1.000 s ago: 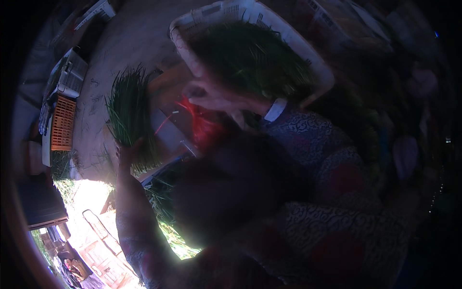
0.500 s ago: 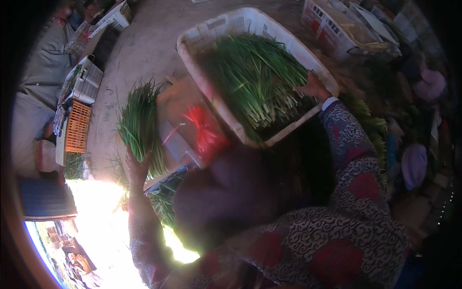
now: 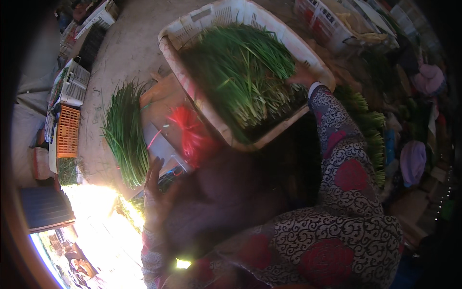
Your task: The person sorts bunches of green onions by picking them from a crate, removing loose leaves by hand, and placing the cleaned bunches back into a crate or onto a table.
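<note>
My left hand (image 3: 158,195), fingers stretched and thumb apart, holds nothing. It is just below the stem end of a bunch of long green chives (image 3: 126,137) lying on a brown board (image 3: 161,98). Next to that bunch is a bundle of red plastic ties or strips (image 3: 187,137), with a grey flat plate (image 3: 166,147) beside it. My right hand (image 3: 304,77) reaches over the right side of a white plastic crate (image 3: 175,60) and touches the heap of loose chives (image 3: 250,72) inside. Its fingers look spread, though dim and slightly blurred.
More green bundles (image 3: 373,130) lie right of my right forearm. White crates (image 3: 337,21) stand at the far right. An orange crate (image 3: 68,131) and a white basket (image 3: 76,83) line the left side. Strong sunlight falls at lower left.
My left hand has let go of the chive bunch on the board and drawn back toward me. My right hand has moved further in over the chives in the crate. The view has shifted slightly.
</note>
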The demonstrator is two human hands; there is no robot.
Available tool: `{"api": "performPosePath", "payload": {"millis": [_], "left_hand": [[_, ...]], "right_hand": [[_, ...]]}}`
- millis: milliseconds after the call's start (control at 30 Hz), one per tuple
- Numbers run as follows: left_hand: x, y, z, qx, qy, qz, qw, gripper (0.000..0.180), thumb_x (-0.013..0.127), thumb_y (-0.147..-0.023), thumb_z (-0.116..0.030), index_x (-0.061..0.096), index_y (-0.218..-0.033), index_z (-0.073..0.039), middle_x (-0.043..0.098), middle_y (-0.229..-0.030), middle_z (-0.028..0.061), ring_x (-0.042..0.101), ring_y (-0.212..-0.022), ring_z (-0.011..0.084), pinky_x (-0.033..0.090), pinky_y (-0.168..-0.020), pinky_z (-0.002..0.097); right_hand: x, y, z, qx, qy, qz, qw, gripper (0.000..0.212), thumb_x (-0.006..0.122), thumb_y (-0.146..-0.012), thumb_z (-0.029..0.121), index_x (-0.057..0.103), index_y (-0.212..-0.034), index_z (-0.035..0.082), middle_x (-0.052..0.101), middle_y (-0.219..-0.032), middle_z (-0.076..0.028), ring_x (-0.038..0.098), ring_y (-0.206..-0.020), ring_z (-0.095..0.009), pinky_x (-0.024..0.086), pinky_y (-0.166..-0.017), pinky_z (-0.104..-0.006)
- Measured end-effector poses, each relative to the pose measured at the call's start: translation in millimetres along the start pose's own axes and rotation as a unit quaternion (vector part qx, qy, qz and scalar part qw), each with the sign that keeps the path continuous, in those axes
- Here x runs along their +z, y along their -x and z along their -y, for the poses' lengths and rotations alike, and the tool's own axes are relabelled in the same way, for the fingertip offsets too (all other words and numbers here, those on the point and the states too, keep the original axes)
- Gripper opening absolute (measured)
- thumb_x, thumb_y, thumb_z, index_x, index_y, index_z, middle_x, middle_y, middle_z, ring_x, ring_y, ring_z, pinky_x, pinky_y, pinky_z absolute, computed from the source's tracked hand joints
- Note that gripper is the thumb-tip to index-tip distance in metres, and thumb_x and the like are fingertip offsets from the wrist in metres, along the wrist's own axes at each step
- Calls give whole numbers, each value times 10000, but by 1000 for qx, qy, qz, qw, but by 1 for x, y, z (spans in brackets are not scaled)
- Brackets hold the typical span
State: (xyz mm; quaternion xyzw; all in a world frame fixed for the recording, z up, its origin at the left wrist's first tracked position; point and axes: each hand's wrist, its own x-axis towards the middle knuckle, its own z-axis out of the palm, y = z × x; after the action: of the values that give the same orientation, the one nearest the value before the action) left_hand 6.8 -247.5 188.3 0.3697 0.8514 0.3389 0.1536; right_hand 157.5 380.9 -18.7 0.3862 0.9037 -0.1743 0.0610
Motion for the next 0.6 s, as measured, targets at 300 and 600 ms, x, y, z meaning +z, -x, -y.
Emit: {"api": "performPosePath", "payload": {"millis": [300,600], "left_hand": [[1,2,0,8,-22,19,1000,522,774,-795,-58,598,-1283,2,543,-1382,223,579,-1232,358,486,-1016,420],[11,-43,-37,27,121,189,974,519,728,-867,-87,549,-1343,23,620,-1311,175,554,-1271,269,435,-1075,373]], "right_hand": [[-32,6,29,-39,-68,-21,997,951,762,-697,168,299,-1492,-71,562,-1331,-235,575,-1191,-327,470,-992,-383],[-98,64,27,-196,-415,147,876,525,709,-830,181,588,-1303,-14,671,-1172,-107,588,-1129,-194,411,-1010,-328]]}}
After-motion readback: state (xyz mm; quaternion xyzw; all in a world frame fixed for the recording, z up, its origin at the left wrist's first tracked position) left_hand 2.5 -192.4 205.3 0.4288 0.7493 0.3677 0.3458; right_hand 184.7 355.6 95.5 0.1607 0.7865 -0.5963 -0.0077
